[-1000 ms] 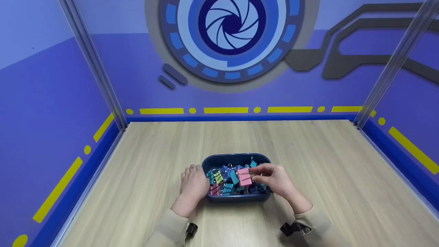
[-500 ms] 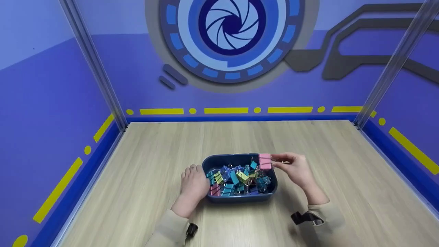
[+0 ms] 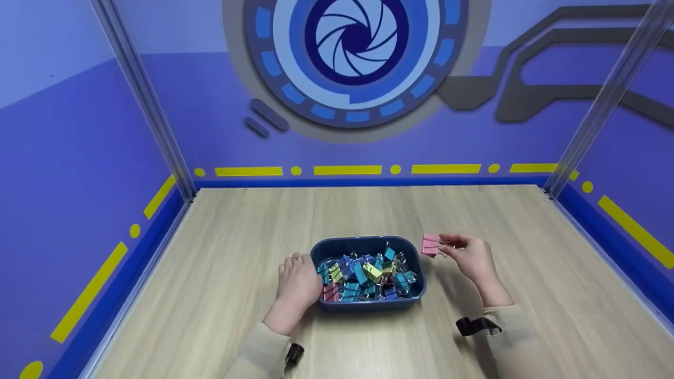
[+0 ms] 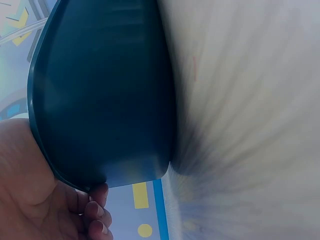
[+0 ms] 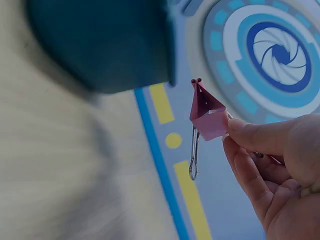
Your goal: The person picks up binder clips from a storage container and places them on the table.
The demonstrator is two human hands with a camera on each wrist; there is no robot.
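A dark blue bin (image 3: pixel 368 305) holds many binder clips in teal, yellow, blue and pink. At its left end the left hand (image 3: pixel 299 280) grips the rim; in the left wrist view that hand's (image 4: pixel 45 195) fingers curl over the bin's (image 4: pixel 105 95) edge. To the right of the bin, the right hand (image 3: pixel 474 259) pinches a pink binder clip (image 3: pixel 430 245) in the air. The right wrist view shows the right hand (image 5: pixel 280 170) with thumb and fingers on one wire handle of the pink clip (image 5: pixel 210 124), whose other handle hangs down.
The bin stands on a wooden table (image 3: pixel 253 221) with blue-purple panels on the left, back and right. Metal posts (image 3: pixel 595 105) rise at the back corners. A black wrist device shows on each sleeve.
The right hand has moved right with the pink clip, from over the bin to beyond its right end. The left hand has stayed at the rim.
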